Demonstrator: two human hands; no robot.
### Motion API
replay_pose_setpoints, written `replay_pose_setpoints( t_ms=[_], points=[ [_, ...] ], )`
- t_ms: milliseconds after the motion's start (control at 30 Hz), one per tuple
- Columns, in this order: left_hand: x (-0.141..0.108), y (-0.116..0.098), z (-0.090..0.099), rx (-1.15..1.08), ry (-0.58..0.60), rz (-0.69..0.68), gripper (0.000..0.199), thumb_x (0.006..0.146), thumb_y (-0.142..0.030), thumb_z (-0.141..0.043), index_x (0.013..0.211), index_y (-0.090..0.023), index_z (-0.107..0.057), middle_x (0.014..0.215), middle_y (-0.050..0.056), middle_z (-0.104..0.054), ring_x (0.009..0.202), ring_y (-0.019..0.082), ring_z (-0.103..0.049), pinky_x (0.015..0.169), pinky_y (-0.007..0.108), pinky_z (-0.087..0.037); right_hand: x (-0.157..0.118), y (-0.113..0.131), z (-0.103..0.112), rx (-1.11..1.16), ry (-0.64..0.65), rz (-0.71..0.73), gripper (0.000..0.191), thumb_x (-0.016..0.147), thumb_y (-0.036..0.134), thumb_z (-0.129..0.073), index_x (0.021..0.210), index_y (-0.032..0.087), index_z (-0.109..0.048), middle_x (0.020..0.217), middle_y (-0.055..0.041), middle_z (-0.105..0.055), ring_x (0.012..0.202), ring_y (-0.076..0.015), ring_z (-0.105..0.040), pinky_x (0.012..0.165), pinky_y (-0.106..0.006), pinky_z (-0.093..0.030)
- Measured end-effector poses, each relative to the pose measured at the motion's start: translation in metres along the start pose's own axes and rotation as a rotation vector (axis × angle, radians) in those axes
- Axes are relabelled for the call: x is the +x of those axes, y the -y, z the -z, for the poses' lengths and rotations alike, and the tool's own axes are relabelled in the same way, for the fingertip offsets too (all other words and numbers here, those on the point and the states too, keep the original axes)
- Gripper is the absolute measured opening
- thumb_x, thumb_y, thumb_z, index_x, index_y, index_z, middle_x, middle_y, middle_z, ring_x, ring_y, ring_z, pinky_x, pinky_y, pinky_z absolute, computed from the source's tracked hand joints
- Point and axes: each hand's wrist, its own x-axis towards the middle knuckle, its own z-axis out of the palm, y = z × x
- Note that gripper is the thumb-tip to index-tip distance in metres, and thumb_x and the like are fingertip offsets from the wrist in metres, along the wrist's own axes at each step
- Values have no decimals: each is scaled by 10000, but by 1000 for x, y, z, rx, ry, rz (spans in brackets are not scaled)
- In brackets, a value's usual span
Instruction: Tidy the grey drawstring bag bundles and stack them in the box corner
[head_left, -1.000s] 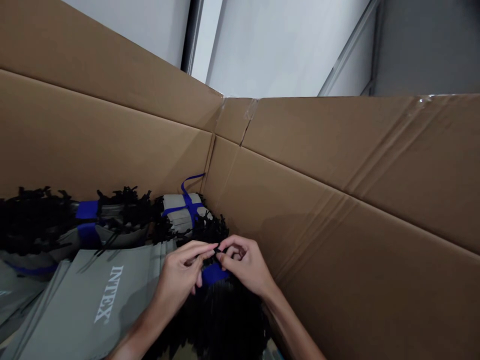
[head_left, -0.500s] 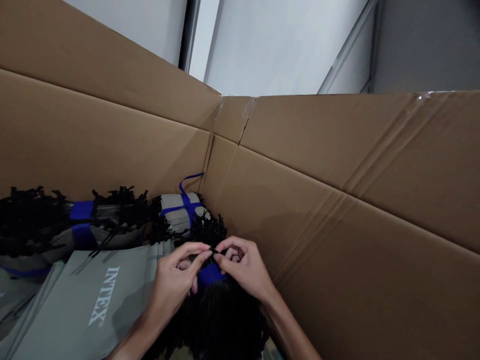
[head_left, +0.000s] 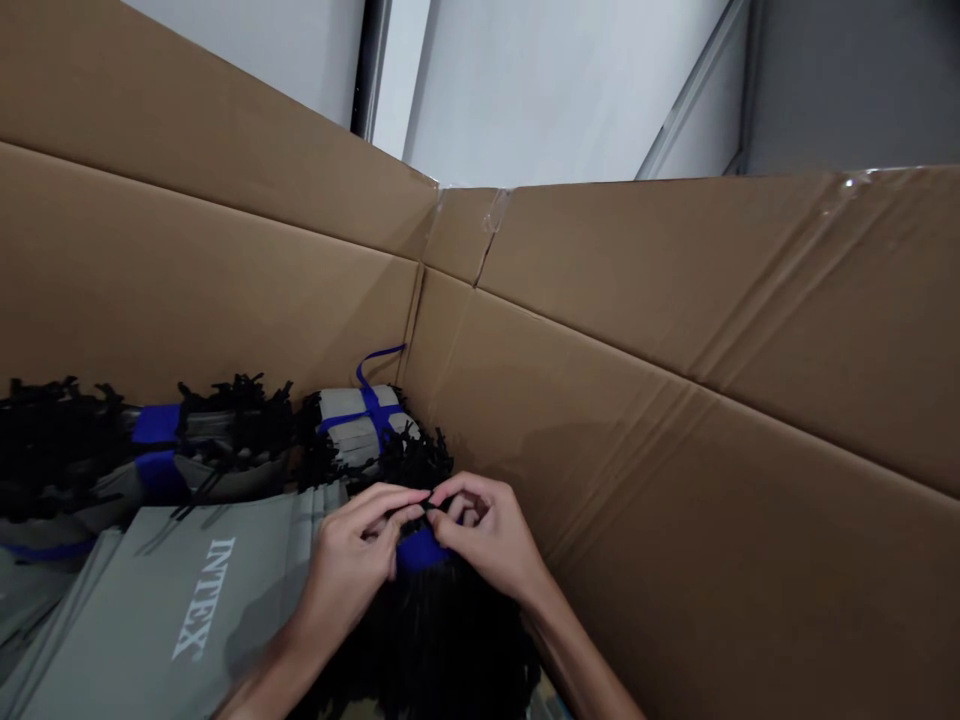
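Observation:
My left hand [head_left: 356, 545] and my right hand [head_left: 491, 530] meet fingertip to fingertip above a bundle of black cords [head_left: 442, 640]. Each pinches a thin black cord [head_left: 428, 503], whose ends are mostly hidden by the fingers. Just under the fingertips, a blue band [head_left: 420, 550] wraps the bundle. To the left of my left hand lies a stack of folded grey sheets [head_left: 262, 560] with white INTEX lettering. Behind my hands sits a grey bundle [head_left: 352, 405] tied crosswise with blue strap, black cord ends bristling around it.
Tall cardboard walls [head_left: 675, 480] of a large box rise on the right and behind, meeting in a corner. At the far left is a row of grey bundles with black cords [head_left: 60, 440], bound by a blue strap [head_left: 157, 425]. Pale panels [head_left: 562, 90] stand beyond the box.
My left fingertips have moved slightly right, closer to the right ones, and less of the black cord shows between them. The view has shifted a little.

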Motion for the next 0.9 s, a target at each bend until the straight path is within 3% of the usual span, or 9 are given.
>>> replay_pose_setpoints(
  t_ms=[100, 167, 367, 533, 633, 767, 900],
  points=[
    [1, -3, -1, 170, -18, -206, 214, 994, -226, -648, 984, -264, -859, 981, 27, -834, 751, 146, -755, 660, 202, -573, -1, 2, -2, -19, -31, 60, 154, 786, 280, -792, 900, 184, -833, 602, 40, -651, 493, -78, -456, 491, -203, -308],
    [1, -5, -1, 230, -23, -262, 205, 1011, -208, -625, 996, -250, -825, 976, 26, -824, 778, 153, -760, 704, 210, -584, -4, 5, -3, -63, -63, 134, 125, 791, 259, -786, 880, 193, -843, 685, 5, -731, 526, -91, -538, 502, -205, -356],
    [-2, -3, -4, 292, -39, -261, 141, 1043, -250, -613, 1002, -234, -747, 934, 15, -776, 687, 144, -733, 597, 215, -546, -13, 13, -10, -181, -211, 304, 82, 871, 212, -752, 870, 214, -834, 884, -40, -832, 580, -112, -640, 548, -221, -485],
    [-2, 1, -3, 293, -39, -276, 150, 1056, -217, -586, 1024, -237, -731, 964, 13, -765, 752, 145, -743, 637, 202, -563, -13, 13, -15, -143, -238, 355, 118, 892, 192, -748, 899, 217, -863, 957, -63, -862, 712, -155, -753, 623, -233, -560],
    [-1, 2, -1, 272, -17, -320, 181, 1057, -172, -564, 1042, -247, -727, 985, 6, -765, 849, 146, -752, 710, 190, -576, -13, 12, -13, -115, -213, 317, 116, 897, 222, -769, 900, 227, -885, 959, -65, -871, 740, -166, -770, 641, -238, -559],
    [1, 2, 0, 269, -20, -374, 208, 1046, -141, -552, 1023, -251, -727, 960, -8, -764, 857, 138, -744, 764, 194, -565, -12, 11, -7, -80, -140, 179, 112, 859, 264, -799, 915, 224, -888, 866, -39, -832, 632, -126, -629, 568, -231, -441],
    [4, -2, 2, 277, 20, -301, 202, 1029, -155, -552, 999, -239, -733, 942, 0, -768, 819, 144, -736, 745, 217, -547, -2, 10, 2, 8, -28, 50, 134, 800, 302, -836, 886, 207, -875, 857, -20, -765, 664, -115, -551, 587, -244, -361]
  ],
)
